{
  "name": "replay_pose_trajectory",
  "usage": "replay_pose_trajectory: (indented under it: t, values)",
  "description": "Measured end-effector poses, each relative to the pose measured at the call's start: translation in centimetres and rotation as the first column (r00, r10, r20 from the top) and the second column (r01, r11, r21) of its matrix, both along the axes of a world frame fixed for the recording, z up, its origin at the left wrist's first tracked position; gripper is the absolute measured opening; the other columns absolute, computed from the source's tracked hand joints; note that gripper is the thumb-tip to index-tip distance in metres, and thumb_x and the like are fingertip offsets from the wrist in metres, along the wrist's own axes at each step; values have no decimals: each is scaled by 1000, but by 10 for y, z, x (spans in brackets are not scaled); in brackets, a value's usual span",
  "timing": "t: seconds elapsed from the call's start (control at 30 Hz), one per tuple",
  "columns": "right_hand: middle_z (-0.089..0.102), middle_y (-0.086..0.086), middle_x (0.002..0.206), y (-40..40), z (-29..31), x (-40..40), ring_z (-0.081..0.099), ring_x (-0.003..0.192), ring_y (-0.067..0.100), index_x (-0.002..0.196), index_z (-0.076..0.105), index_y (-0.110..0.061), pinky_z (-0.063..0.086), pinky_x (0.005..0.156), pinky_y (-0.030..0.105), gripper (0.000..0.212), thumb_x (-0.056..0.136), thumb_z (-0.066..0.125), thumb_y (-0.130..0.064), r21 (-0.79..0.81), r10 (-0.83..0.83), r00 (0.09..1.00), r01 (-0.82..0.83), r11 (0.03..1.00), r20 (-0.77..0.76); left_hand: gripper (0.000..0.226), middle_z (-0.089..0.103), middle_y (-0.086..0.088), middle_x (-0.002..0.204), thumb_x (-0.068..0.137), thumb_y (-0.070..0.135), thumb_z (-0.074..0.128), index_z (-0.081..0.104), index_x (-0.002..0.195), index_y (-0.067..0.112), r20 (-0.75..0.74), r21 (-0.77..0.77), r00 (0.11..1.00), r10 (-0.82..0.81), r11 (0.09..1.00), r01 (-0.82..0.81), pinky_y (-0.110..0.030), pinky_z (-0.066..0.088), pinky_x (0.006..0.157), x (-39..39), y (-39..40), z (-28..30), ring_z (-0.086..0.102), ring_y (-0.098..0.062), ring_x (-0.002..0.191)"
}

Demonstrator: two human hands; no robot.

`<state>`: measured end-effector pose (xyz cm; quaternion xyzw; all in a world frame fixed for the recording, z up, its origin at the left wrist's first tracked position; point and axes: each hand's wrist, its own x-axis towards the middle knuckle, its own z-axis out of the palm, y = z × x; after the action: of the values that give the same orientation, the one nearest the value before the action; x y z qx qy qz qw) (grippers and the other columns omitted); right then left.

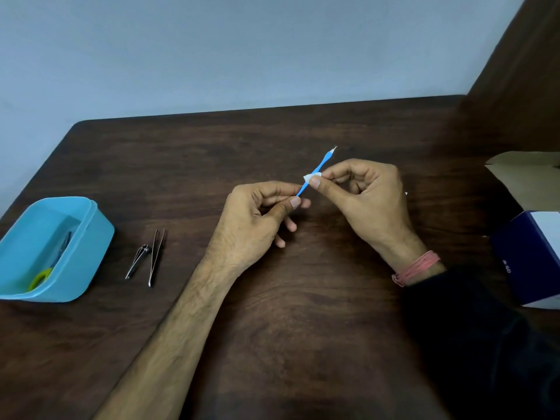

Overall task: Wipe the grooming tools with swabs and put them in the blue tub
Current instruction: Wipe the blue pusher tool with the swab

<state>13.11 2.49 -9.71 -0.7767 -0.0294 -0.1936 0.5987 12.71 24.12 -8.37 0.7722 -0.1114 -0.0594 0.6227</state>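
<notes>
Looks like a plain room at home or a small office; I can't tell which. I'm sitting at a dark wood-grain table (272,313) with a rounded corner at 10 o'clock, pushed against a bare pale blue-grey wall (242,50). Dark brown wooden panel (521,71) at 2 o'clock, maybe a door or cupboard side. At 3 o'clock an open cardboard box (527,177) and a navy-and-white carton (527,259). At 9 o'clock a blue tub (91,247) with household grooming bits beside it: nail clipper (138,261), tweezers (156,257). No lab or shop fittings in view.
</notes>
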Motion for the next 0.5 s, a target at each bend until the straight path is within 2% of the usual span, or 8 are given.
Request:
replay_pose_trajectory:
  t: [0.07, 0.1, 0.17, 0.2, 0.27, 0.4, 0.43, 0.5]
  values:
    - [84, -2, 88, 0, 1, 0, 59, 56, 38, 88, 86, -24, 46, 53, 46, 15, 88, 94, -37, 21, -20, 1000, 20, 1000, -7, 19, 87, 4, 104, 107, 10, 72, 82, 121, 19, 2, 19, 1000, 6, 1000, -6, -24, 53, 47, 0, -1, -1, 71, -12, 68]
    - [84, -2, 87, -1, 1, 0, 61, 56, 37, 89, 86, -23, 47, 53, 45, 15, 89, 94, -36, 21, -14, 1000, 15, 1000, -12, 19, 87, 4, 103, 107, 10, 72, 82, 121, 20, 5, 26, 1000, 5, 1000, -5, -24, 54, 47, 0, -1, -1, 72, -12, 68]
    - [83, -3, 85, 0, 0, -1, 55, 52, 13, 89, 86, -21, 43, 52, 32, 13, 89, 94, -31, 4, 19, 1000, -19, 1000, -16, 20, 86, 4, 103, 108, 10, 72, 82, 121, 20, 10, 14, 1000, 4, 1000, -4, -25, 54, 48, -1, -1, 0, 72, -13, 68]
    - [83, -4, 84, 0, 1, -1, 50, 52, 7, 89, 86, -21, 40, 52, 28, 12, 90, 94, -31, 0, 27, 1000, -27, 1000, -16, 20, 86, 4, 103, 108, 10, 72, 82, 121, 20, 8, 0, 1000, 4, 1000, -4, -25, 55, 48, -1, -1, 1, 71, -13, 68]
    - [83, -3, 84, 0, 1, -1, 47, 52, 5, 89, 86, -22, 38, 52, 26, 13, 89, 94, -32, 17, 9, 1000, -9, 1000, -15, 19, 86, 3, 103, 108, 12, 71, 81, 121, 22, 3, -13, 1000, -2, 1000, 2, -25, 55, 49, -1, -1, 1, 70, -12, 66]
    - [84, -3, 85, 1, 2, -2, 52, 53, 6, 90, 86, -21, 41, 54, 29, 12, 90, 93, -31, 12, 51, 998, -50, 999, -22, 20, 86, 3, 103, 110, 14, 69, 80, 125, 20, 9, -13, 1000, -9, 1000, 9, -25, 55, 49, 0, -1, 1, 67, -11, 64]
    - [84, -4, 86, 2, 2, -2, 55, 53, 10, 90, 86, -22, 42, 53, 31, 12, 90, 94, -31, 7, 50, 999, -50, 999, -18, 21, 86, 3, 103, 110, 14, 69, 80, 127, 19, 9, -18, 1000, -9, 1000, 9, -24, 55, 49, 0, 0, 1, 67, -11, 64]
    - [84, -4, 88, 2, 2, -1, 65, 58, 36, 89, 86, -24, 48, 52, 45, 14, 89, 94, -36, 14, 21, 1000, -21, 1000, -7, 20, 86, 3, 103, 110, 15, 70, 80, 126, 20, 7, -18, 1000, -10, 1000, 10, -24, 55, 48, 0, -1, 1, 65, -11, 62]
